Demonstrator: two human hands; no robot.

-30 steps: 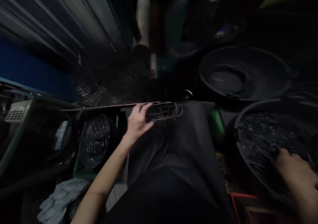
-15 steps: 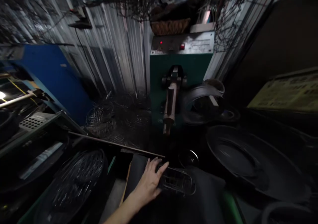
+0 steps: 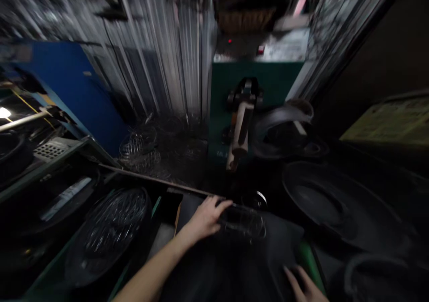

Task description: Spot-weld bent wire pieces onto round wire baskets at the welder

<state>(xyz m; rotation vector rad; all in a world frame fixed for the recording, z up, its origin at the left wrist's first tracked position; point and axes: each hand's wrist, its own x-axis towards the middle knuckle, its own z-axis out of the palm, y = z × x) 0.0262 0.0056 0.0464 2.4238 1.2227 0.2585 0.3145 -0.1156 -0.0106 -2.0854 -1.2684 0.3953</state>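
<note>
The fingers of the left hand (image 3: pixel 206 219) are curved over the near end of a long, round-ended, openwork frame of thin metal wire (image 3: pixel 247 221), with the thumb set apart from the forefinger and the frame's left end lying between them; whether the wire is actually pressed cannot be told through the blur. The frame is laid on a dark grey, draped cloth (image 3: pixel 284 230). Two fingers of the right hand (image 3: pixel 306 286) are seen slightly apart above the same cloth at the lower edge, beside a green, rounded, smooth object (image 3: pixel 311 264); whether anything small is pinched there cannot be made out.

For good steadying, the frame is probably best gripped by its outer wire, with light pressure, so that the thin bars are not bent and the fingertips are clear of any sharp ends. The cloth should also be held taut, since a fold could let the frame tip.

Farther out, a dark green, box-shaped machine (image 3: pixel 221 92) with a pale cylindrical metal arm (image 3: pixel 240 130) is seen ahead. To the left, glinting wire pieces (image 3: pixel 114 221) are heaped in a black, oval-looking tub (image 3: pixel 75 270); to the right, a wide, black, shallow basin (image 3: pixel 365 217) is placed.
</note>
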